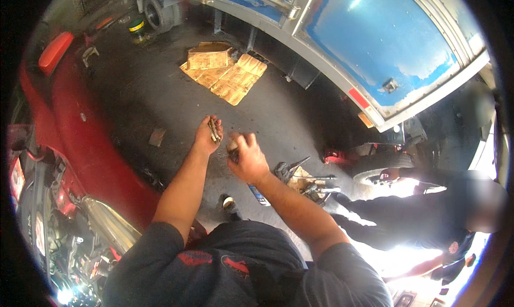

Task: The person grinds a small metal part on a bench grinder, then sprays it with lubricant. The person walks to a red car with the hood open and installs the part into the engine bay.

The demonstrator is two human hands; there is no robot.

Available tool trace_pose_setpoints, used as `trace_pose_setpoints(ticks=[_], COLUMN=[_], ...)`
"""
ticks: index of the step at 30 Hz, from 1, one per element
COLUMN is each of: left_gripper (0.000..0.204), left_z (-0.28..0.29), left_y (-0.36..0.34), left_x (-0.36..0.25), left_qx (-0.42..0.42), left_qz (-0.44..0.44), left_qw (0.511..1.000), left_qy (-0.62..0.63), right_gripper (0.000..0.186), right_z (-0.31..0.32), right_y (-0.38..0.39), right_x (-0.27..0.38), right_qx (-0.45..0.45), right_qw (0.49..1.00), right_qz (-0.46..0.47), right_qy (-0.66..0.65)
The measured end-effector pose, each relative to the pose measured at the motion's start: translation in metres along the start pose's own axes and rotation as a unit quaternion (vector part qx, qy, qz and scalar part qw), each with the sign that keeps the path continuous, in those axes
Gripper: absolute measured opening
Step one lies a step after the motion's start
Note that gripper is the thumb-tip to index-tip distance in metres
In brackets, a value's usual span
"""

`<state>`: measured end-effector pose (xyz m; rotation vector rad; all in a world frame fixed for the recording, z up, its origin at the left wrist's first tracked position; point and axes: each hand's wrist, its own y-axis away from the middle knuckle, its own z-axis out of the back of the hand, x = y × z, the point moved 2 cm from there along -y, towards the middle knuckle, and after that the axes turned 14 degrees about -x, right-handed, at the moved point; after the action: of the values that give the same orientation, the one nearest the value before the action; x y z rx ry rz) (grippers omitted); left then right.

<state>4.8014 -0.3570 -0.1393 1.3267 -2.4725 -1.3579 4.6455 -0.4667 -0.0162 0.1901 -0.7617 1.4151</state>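
Observation:
In the middle of the view my left hand [204,138] is closed around several slim, brass-coloured metal pieces [214,131], palm turned up; their exact kind is too small to tell. Close by on its right, my right hand [250,161] is curled, knuckles up, over a small dark and pale object [233,152]. The fingers hide most of that object, so I cannot make out what it is. The two hands are near each other but apart, held out in front of my body above the dark floor.
A red car [88,141] with exposed engine parts lines the left. Flattened cardboard [238,82] lies ahead, before a blue-and-silver truck body [375,39]. Tools [313,189], a spray can [258,195] and a wheel [375,174] are at right, where another person [412,216] reaches toward the wheel.

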Motion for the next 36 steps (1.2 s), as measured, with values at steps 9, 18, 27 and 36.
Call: trace_pose_setpoints(ticks=[9, 18, 27, 36], left_gripper=[0.023, 0.023, 0.020, 0.031], left_z=[-0.019, -0.012, 0.056, 0.219], left_y=[0.026, 0.096, 0.162, 0.358], left_x=[0.057, 0.163, 0.397, 0.620], left_qx=[0.046, 0.108, 0.284, 0.253], left_qz=[0.029, 0.053, 0.234, 0.408], left_qw=[0.987, 0.933, 0.720, 0.530], left_qy=[-0.150, -0.339, -0.588, -0.699], right_gripper=[0.077, 0.061, 0.075, 0.076], right_z=[0.037, 0.096, 0.166, 0.205], right_y=[0.038, 0.154, 0.399, 0.679], right_x=[-0.034, -0.053, -0.080, 0.007], right_qx=[0.013, 0.034, -0.056, -0.246], right_qw=[0.999, 0.994, 0.963, 0.815], right_qz=[-0.036, -0.058, -0.247, -0.518], right_qy=[0.036, 0.086, 0.092, 0.083])
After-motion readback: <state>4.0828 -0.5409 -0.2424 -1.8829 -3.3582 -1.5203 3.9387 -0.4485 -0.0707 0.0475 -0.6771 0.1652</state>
